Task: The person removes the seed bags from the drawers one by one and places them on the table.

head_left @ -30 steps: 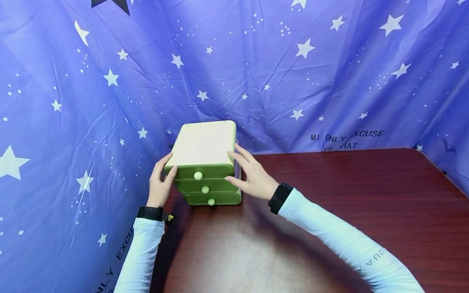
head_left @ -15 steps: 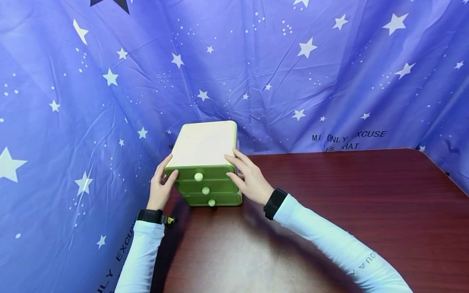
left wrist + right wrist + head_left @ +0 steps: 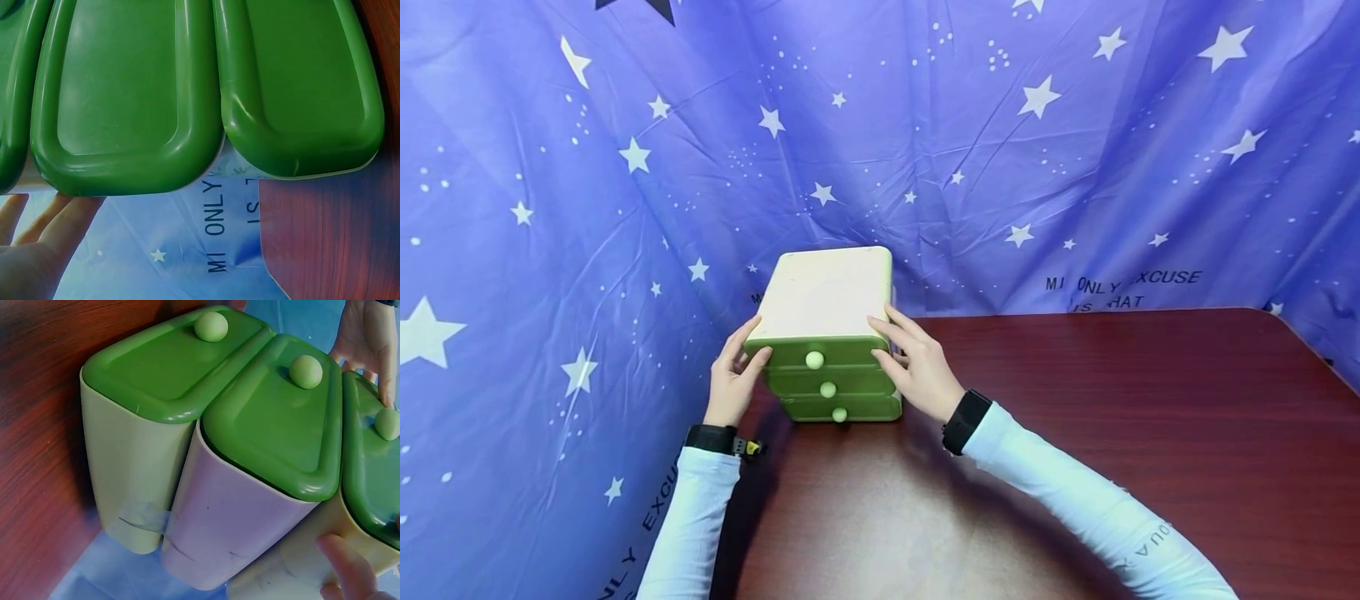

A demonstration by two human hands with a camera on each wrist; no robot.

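A small three-tier drawer unit [image 3: 831, 293] stands on the table, its pale cream top and green drawer fronts facing me. Each front carries a round pale green knob [image 3: 305, 372]. At its upper left corner my left hand [image 3: 732, 387] holds on, thumb against the front and fingers along the side. My right hand [image 3: 922, 367] holds the upper right corner, its thumb at the front edge and fingers on the side and top edge. In the right wrist view, the middle tier's side [image 3: 234, 509] is pale purple. The left wrist view shows the left fingers [image 3: 69, 225] touching the top tier's side.
The dark red wooden table [image 3: 1112, 417] stretches to the right and front. A blue-purple curtain [image 3: 985, 167] with white stars and lettering hangs behind and close along the left of the unit.
My right hand has closed in from slightly apart to contact with the unit's right corner. The left hand stays at the left corner. The whole view has shifted slightly.
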